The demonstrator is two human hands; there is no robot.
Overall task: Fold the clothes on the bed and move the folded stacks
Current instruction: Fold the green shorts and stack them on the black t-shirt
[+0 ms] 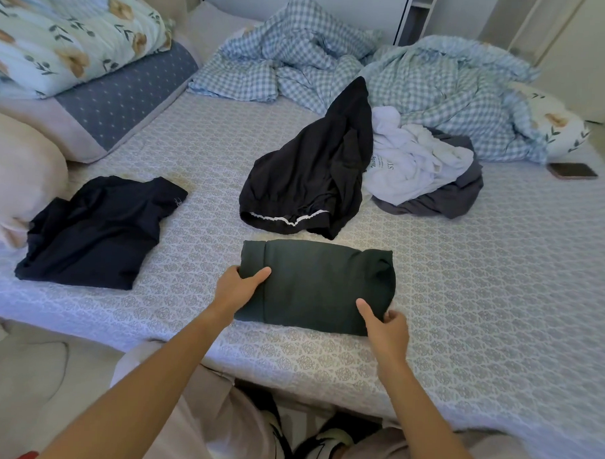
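Between my hands, the folded dark green garment point(318, 286) lies crosswise; left hand point(239, 283) and right hand point(387, 323) pinch its ends, thumbs on top.

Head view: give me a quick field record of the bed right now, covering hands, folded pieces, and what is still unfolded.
left hand: left hand grips the left edge of the dark green folded garment
right hand: right hand pinches its near right corner
folded already: navy folded garment lies apart, to the left
unfolded: black garment with white lace trim; beside it the white printed shirt atop a grey garment
other: phone on the mattress; checked duvet bunched at the far side
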